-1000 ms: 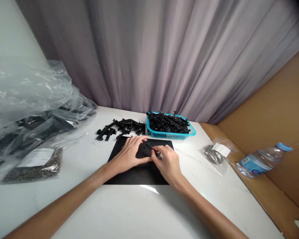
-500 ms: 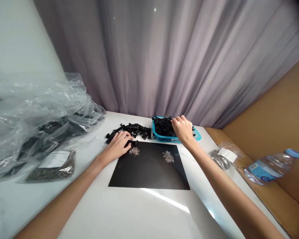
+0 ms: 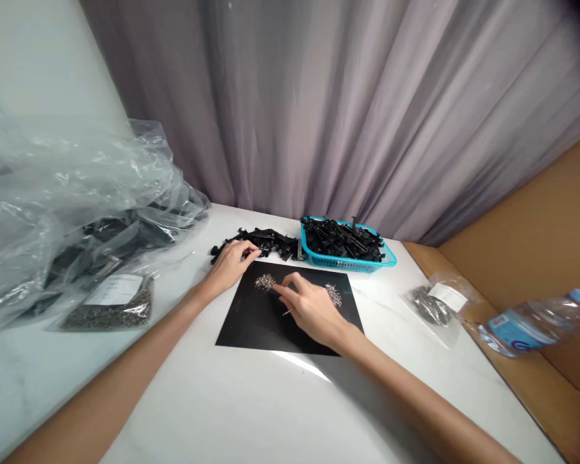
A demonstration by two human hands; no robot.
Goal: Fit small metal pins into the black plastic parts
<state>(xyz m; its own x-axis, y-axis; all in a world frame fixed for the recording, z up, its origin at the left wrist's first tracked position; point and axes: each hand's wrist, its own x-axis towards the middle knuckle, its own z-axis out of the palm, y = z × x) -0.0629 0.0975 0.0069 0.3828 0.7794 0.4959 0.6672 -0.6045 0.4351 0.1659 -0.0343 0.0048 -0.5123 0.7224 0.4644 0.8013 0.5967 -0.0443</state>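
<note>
My right hand is over the black mat, its fingers apart and the index fingertip at the left heap of small metal pieces. A thin pale sliver shows under its fingers; I cannot tell what it is. The right heap of small metal pieces is partly hidden behind that hand. My left hand is at the mat's far left corner, thumb and index finger pinched together beside a pile of black plastic parts. What it pinches is too small to make out.
A blue basket full of black parts stands behind the mat. On the left are large clear plastic bags and a labelled bag of small metal pieces. Another such bag and a water bottle lie on the right.
My right hand has left the basket and come down and left to the left metal heap. The black part under my left hand no longer sticks out, and its fingers are drawn together.
</note>
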